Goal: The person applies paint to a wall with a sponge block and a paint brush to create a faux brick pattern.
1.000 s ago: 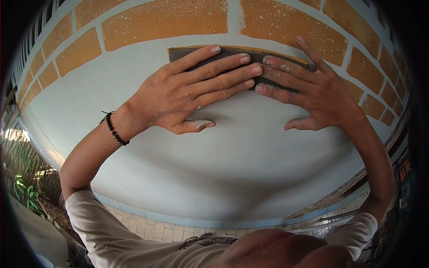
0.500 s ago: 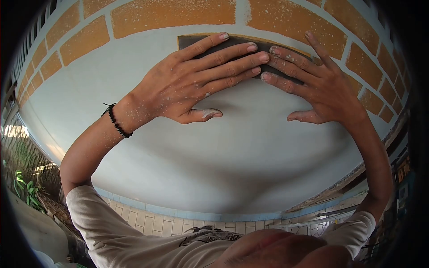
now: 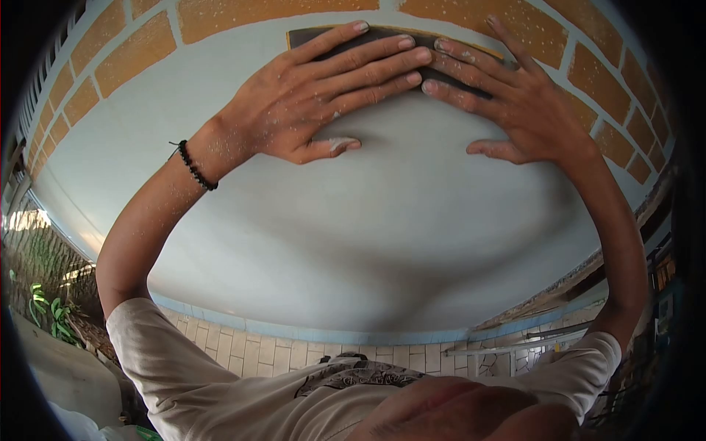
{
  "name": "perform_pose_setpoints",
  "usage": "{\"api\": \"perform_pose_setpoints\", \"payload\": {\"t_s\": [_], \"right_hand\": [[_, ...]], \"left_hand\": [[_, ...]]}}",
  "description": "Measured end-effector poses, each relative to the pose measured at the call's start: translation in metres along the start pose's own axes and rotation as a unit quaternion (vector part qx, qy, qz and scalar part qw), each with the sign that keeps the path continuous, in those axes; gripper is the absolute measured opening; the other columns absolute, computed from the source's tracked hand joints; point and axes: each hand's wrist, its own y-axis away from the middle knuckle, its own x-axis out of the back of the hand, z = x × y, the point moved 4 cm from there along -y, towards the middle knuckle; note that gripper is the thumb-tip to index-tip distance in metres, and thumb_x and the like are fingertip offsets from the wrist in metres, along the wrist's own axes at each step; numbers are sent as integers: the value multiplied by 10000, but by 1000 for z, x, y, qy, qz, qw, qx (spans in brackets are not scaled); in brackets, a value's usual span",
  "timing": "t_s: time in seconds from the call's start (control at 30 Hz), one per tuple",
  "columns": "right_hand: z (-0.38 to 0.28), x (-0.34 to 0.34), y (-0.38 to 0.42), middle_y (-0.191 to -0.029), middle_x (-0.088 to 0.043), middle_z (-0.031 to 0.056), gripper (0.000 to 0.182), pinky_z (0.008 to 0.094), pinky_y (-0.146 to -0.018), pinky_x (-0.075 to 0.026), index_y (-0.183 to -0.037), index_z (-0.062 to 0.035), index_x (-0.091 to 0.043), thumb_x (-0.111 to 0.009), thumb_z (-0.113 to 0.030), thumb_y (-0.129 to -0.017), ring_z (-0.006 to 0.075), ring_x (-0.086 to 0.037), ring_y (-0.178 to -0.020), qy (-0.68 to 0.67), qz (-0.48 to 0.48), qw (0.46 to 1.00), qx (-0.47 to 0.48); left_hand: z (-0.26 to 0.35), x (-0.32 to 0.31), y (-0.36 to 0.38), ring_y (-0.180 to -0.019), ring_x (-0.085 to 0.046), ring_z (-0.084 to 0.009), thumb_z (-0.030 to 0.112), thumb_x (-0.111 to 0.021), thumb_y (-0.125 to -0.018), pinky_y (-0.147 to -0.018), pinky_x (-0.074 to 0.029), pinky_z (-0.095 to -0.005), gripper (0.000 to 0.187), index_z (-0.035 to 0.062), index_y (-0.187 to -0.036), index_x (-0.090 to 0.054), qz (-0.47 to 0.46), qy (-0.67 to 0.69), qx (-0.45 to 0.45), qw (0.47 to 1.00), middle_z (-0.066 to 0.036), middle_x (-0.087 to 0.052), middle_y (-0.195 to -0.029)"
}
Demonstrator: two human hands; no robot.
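My left hand (image 3: 294,99) lies flat, fingers stretched to the right, on a dark grey sheet (image 3: 303,38) that looks like sandpaper with a thin yellowish edge. Coming from the other side, my right hand (image 3: 526,106) presses its spread fingers on the sheet's right part. The fingertips of both hands meet near the middle. Beneath the sheet is a smooth whitish wall (image 3: 353,220). Both thumbs stand apart from the fingers, below the sheet. White specks mark the hands, and fingers cover much of the sheet.
Orange painted bricks (image 3: 279,18) with white joints run along the wall above the hands. At the wall's foot are a pale blue strip (image 3: 294,334) and floor tiles (image 3: 257,354). Green plants (image 3: 55,316) grow at the left.
Both hands and the sheet appear higher in the view, and the wall and floor edge have shifted up too. The hands stay flat on the sheet.
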Motion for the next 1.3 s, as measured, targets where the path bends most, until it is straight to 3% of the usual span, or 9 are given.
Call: {"api": "perform_pose_setpoints", "payload": {"t_s": [0.1, 0.13, 0.17, 0.4, 0.57, 0.77, 0.8, 0.83, 1.3], "right_hand": [[-5, 8, -1, -1635, -403, -46, 744, 559, -1292, -245, -1524, -322, -475, -727, -448, -835, 165, -348, -1521, 12, 2, 1000, 12], [-4, 15, -2, -1669, -350, -41, 689, 582, -1286, -203, -1567, -309, -417, -664, -416, -933, 153, -315, -1538, 20, -22, 999, 25], [-4, 16, -2, -1702, -296, -35, 634, 606, -1280, -162, -1610, -297, -359, -601, -384, -1031, 141, -283, -1555, 30, -45, 998, 36], [-18, 29, -6, -1473, -599, 76, 327, 443, -1127, -478, -1261, -133, -713, -678, -150, -937, 265, -561, -1348, -28, 161, 986, 22], [-31, 36, -5, -1354, -674, 106, 230, 422, -1011, -543, -1132, -82, -764, -700, -107, -912, 294, -621, -1242, -47, 228, 973, -11], [-36, 25, 8, -1461, -611, -8, 531, 466, -1170, -475, -1293, -222, -705, -829, -140, -783, 222, -534, -1387, 1, 233, 970, -74], [-41, 27, 9, -1333, -697, 9, 372, 411, -1036, -561, -1130, -148, -774, -784, 22, -799, 245, -619, -1279, 1, 265, 960, -94], [-43, 28, 10, -1328, -697, 15, 320, 421, -1015, -559, -1100, -135, -780, -755, 19, -820, 255, -623, -1266, -1, 269, 958, -100], [-36, 37, 20, -1321, -696, 59, 314, 408, -938, -579, -1101, -73, -771, -809, -27, -793, 290, -645, -1190, -47, 271, 953, -130]], "left_hand": [[-4, 7, 2, -1531, -351, -246, 545, -402, -1056, -1278, -281, -470, 618, 196, -1561, -475, 59, 33, -23, 997, -44, -387, -1655], [-3, 13, -1, -1600, -157, -313, 481, -295, -1085, -1302, -131, -493, 695, 56, -1635, -267, -24, 65, -21, 997, -162, -221, -1713], [-4, 11, 2, -1585, -205, -324, 432, -314, -1075, -1299, -148, -504, 636, 43, -1577, -353, 30, 89, -36, 995, -191, -261, -1690], [-5, 37, 4, -1362, -546, -403, 17, -544, -927, -1134, -479, -521, 316, -15, -1212, -677, 170, 128, -28, 977, -226, -573, -1445], [3, 53, 12, -1288, -598, -364, 66, -670, -898, -1054, -513, -494, 245, 45, -1130, -745, 162, 91, 39, 982, -155, -651, -1368], [17, 54, 20, -1191, -641, -317, 92, -698, -880, -989, -531, -442, 182, 125, -1032, -791, 216, 0, 82, 973, -115, -694, -1310], [10, 37, 32, -1418, -504, -243, 249, -714, -925, -1142, -458, -420, 382, 251, -1307, -717, 141, -66, 89, 984, -33, -552, -1532], [17, 48, 24, -1312, -588, -226, 28, -805, -751, -1016, -529, -366, 403, 262, -1079, -798, 208, -20, 120, 970, 1, -642, -1424], [16, 37, 39, -1445, -386, -309, 112, -826, -810, -1171, -398, -404, 438, 383, -1153, -789, 237, 33, 209, 948, -75, -450, -1541]]}}
